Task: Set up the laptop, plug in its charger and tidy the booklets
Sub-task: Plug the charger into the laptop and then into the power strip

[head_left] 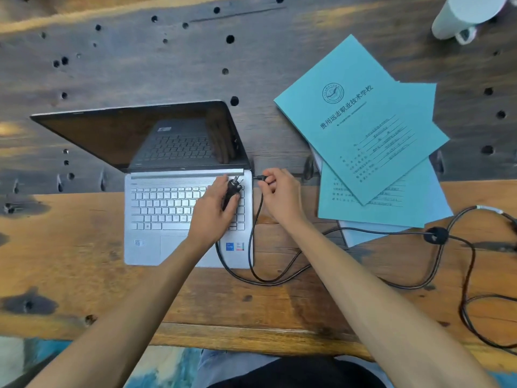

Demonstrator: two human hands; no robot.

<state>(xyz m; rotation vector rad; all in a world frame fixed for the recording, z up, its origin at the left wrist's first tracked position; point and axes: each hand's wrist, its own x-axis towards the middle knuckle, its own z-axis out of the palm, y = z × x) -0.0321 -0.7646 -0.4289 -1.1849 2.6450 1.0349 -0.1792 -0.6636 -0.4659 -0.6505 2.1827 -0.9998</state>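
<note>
Teal paper booklets (pixel 361 127) fanned right of open silver laptop (pixel 190 219); left hand (pixel 214 212) grips black wall plug (pixel 231 191), right hand (pixel 279 194) pinches black charger tip (pixel 261 178) beside laptop edge.

Bare forearms, no sleeves, dark garment at lap

My table (pixel 84 247) is old wood with many dark holes. On it lie my open laptop (pixel 145 247) at the centre, the teal booklets (pixel 363 130) to the right, a black cable (pixel 391 284) looping near right, and a white cup (pixel 458 18) far right.
</note>
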